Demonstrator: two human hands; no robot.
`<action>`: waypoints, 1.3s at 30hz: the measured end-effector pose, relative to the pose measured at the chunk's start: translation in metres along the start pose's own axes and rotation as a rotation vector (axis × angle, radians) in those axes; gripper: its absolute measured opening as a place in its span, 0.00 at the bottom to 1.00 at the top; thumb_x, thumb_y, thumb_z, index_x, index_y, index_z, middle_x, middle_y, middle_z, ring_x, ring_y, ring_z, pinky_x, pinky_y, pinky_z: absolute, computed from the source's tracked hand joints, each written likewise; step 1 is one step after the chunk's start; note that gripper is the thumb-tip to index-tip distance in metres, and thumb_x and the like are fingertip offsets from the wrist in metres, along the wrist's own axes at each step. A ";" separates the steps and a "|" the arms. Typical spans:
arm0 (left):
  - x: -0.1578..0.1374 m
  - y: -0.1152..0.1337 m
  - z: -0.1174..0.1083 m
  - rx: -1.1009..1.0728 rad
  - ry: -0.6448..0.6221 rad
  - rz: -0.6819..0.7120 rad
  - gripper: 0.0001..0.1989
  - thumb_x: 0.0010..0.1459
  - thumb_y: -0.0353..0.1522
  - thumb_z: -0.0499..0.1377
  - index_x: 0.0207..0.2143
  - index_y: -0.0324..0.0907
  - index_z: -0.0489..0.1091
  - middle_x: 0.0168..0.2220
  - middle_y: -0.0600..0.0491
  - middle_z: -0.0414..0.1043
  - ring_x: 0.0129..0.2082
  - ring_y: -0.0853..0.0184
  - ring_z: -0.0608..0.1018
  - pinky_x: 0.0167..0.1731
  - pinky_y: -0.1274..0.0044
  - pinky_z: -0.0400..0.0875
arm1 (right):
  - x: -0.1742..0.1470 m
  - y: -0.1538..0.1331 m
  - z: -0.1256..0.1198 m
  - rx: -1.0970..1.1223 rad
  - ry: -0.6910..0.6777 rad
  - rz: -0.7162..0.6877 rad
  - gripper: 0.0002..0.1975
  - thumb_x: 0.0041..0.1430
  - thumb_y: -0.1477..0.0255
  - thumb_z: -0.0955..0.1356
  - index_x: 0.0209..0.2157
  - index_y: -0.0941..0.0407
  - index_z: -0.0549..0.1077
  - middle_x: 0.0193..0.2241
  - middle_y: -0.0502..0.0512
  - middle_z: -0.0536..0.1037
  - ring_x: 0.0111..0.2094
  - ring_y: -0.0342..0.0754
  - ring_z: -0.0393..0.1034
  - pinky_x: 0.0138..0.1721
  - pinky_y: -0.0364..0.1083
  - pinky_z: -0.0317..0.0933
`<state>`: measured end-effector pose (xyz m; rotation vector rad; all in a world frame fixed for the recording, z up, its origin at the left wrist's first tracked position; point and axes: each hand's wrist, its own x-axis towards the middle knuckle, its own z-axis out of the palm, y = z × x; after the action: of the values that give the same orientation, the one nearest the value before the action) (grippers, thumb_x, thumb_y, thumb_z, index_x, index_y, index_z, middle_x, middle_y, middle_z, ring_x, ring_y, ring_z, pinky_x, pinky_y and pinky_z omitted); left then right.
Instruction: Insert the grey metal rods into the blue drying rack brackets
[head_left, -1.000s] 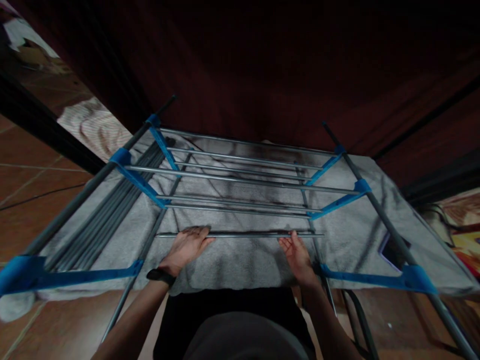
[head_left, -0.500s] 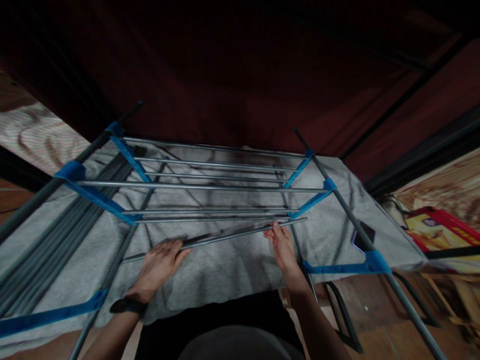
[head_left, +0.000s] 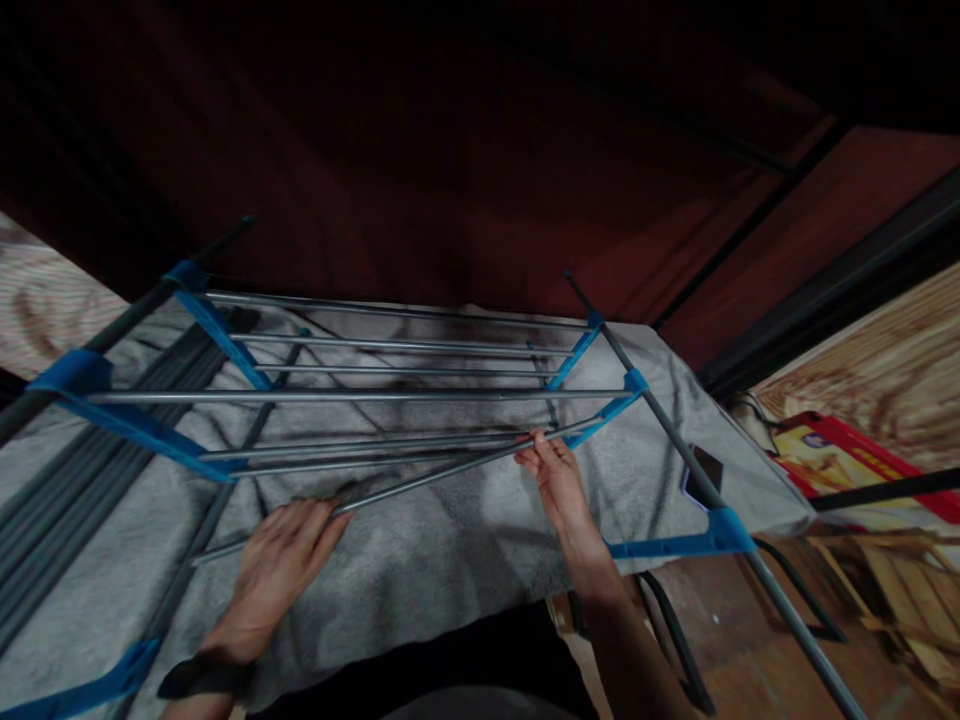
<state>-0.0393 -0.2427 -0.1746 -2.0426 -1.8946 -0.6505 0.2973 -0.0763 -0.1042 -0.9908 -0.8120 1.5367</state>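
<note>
A thin grey metal tube (head_left: 435, 472) runs aslant in front of me, its right end higher than its left. My left hand (head_left: 289, 545) wraps over it near the left end. Farther along, my right hand (head_left: 553, 470) pinches it between thumb and fingers, close to a blue plastic bracket (head_left: 611, 408). Around both hands stands a rack frame of grey tubes and blue brackets. Several crossbars (head_left: 375, 397) span from the left blue bracket (head_left: 135, 420) to the right side. Whether the tube's right end touches the bracket, I cannot tell.
A grey blanket (head_left: 420, 560) covers the surface under the rack. Several loose tubes (head_left: 82, 490) lie at left. A phone (head_left: 703, 476) rests behind the right upright (head_left: 675, 440). At far right is a red and yellow box (head_left: 847, 455). Dark red fabric (head_left: 450, 200) hangs behind.
Both hands have lifted the tube and tilted it more, its right end now by the right bracket. The whole view has shifted, so the rack appears farther left.
</note>
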 end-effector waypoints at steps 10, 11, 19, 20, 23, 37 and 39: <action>0.010 0.002 -0.006 -0.045 0.009 0.023 0.09 0.69 0.40 0.52 0.39 0.47 0.68 0.34 0.51 0.76 0.35 0.58 0.77 0.39 0.66 0.68 | 0.013 -0.002 -0.006 0.054 -0.011 0.039 0.14 0.50 0.62 0.78 0.34 0.54 0.77 0.35 0.53 0.83 0.32 0.45 0.77 0.37 0.45 0.73; 0.011 0.003 -0.006 -0.051 0.013 0.017 0.09 0.69 0.40 0.52 0.39 0.47 0.68 0.34 0.51 0.75 0.35 0.58 0.77 0.39 0.66 0.68 | 0.014 -0.002 -0.006 0.057 -0.010 0.042 0.14 0.50 0.62 0.78 0.34 0.54 0.77 0.35 0.53 0.83 0.32 0.45 0.77 0.36 0.45 0.73; 0.014 0.003 -0.007 -0.043 0.027 0.032 0.08 0.69 0.40 0.52 0.40 0.47 0.67 0.33 0.52 0.75 0.35 0.59 0.77 0.39 0.67 0.68 | 0.016 -0.007 -0.005 0.081 -0.008 0.054 0.14 0.49 0.63 0.78 0.35 0.55 0.78 0.34 0.54 0.83 0.32 0.46 0.77 0.36 0.44 0.73; 0.015 0.003 -0.008 -0.035 0.023 0.032 0.09 0.69 0.40 0.52 0.40 0.47 0.68 0.33 0.52 0.75 0.35 0.59 0.77 0.38 0.67 0.68 | 0.016 -0.008 -0.005 0.085 -0.007 0.057 0.14 0.49 0.64 0.78 0.35 0.55 0.78 0.34 0.54 0.83 0.32 0.46 0.77 0.37 0.45 0.73; 0.018 0.004 -0.012 -0.007 0.029 0.024 0.09 0.69 0.39 0.53 0.39 0.46 0.68 0.31 0.52 0.74 0.33 0.60 0.76 0.38 0.67 0.67 | 0.015 -0.010 -0.006 0.092 -0.012 0.065 0.14 0.49 0.64 0.79 0.35 0.56 0.78 0.34 0.55 0.83 0.33 0.46 0.77 0.37 0.44 0.73; 0.056 0.012 -0.058 0.126 0.092 0.077 0.08 0.68 0.34 0.55 0.37 0.42 0.71 0.29 0.53 0.73 0.31 0.64 0.74 0.36 0.71 0.65 | 0.012 -0.012 -0.008 0.123 -0.029 0.065 0.12 0.48 0.65 0.79 0.31 0.54 0.78 0.33 0.51 0.83 0.33 0.44 0.78 0.41 0.45 0.74; 0.059 0.013 -0.061 0.129 0.078 0.063 0.09 0.69 0.34 0.54 0.38 0.42 0.72 0.32 0.52 0.74 0.33 0.64 0.74 0.37 0.71 0.65 | 0.015 -0.011 -0.011 0.119 -0.025 0.074 0.12 0.47 0.65 0.80 0.31 0.54 0.78 0.34 0.51 0.83 0.33 0.44 0.78 0.41 0.45 0.74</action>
<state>-0.0326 -0.2233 -0.0910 -1.9591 -1.7736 -0.5688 0.3103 -0.0597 -0.1015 -0.9243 -0.7000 1.6441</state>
